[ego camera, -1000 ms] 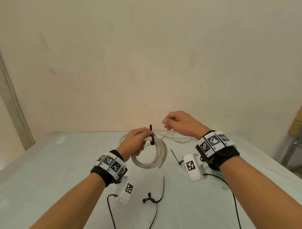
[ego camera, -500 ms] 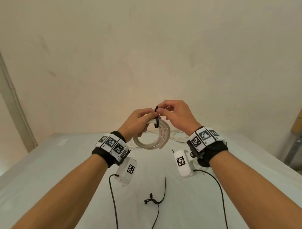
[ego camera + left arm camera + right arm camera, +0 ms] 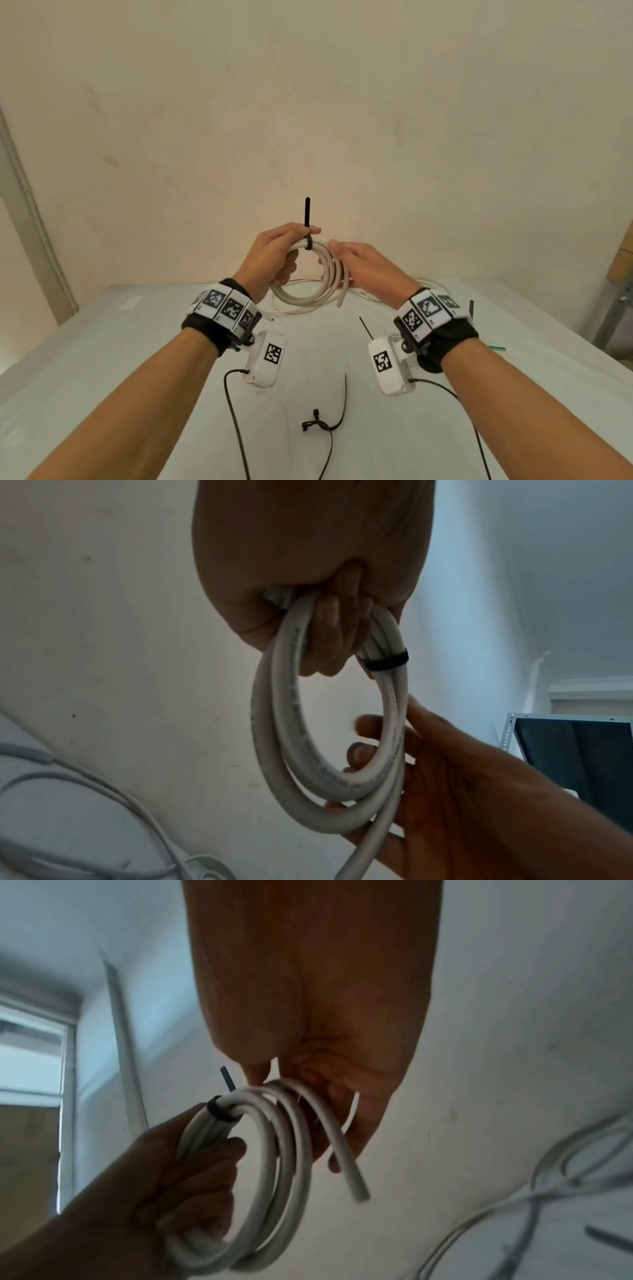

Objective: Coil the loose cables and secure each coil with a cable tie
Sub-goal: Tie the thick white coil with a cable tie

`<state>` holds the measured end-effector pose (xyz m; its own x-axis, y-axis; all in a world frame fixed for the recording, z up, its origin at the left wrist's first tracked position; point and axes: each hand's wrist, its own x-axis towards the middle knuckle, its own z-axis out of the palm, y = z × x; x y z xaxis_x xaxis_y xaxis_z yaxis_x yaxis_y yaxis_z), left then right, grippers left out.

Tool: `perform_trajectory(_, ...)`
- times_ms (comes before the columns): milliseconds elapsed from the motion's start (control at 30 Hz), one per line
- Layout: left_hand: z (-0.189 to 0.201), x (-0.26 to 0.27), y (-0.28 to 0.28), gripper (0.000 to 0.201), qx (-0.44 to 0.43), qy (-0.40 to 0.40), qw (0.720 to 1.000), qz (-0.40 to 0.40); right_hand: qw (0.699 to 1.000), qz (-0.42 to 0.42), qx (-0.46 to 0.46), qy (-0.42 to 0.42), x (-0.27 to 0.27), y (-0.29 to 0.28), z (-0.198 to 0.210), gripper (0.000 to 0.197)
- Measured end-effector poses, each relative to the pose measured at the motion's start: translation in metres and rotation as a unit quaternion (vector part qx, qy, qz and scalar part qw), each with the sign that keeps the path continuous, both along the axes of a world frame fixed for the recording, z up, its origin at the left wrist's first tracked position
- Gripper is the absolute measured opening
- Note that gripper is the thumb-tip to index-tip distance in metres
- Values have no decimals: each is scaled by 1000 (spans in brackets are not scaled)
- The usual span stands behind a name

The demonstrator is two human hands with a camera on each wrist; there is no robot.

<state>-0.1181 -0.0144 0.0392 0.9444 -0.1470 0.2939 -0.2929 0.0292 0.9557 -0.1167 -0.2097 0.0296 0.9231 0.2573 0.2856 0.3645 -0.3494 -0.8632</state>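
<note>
The left hand is clenched round the upper left of a coil of thick white cable, lifted clear of the white table. The right hand lightly holds the coil's right side between thumb and fingers. A black plastic cable tie cinches the top, tail upright. Thin loose white cable lies beyond, and a second black tie nearer.

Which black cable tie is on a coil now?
The cable tie wrapped round the white coil in the left hand, tail pointing up. The other ties lie loose on the table.
</note>
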Motion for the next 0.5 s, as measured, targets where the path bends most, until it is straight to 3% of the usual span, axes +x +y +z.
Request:
perform_trajectory(100,9,-2,-2,26,-34,9,999,-1,980,37,183,61,-5,14,-10,44)
perform_trajectory(233,12,-6,-9,25,-88,3,996,23,916,51,381,117,-12,29,-4,37)
perform_trajectory(433,17,-9,-20,20,-197,35,979,48,845,60,494,197,-20,36,8,40)
perform_trajectory(500,18,-11,-26,20,-218,37,972,74,854,44,482,190,-22,37,13,42)
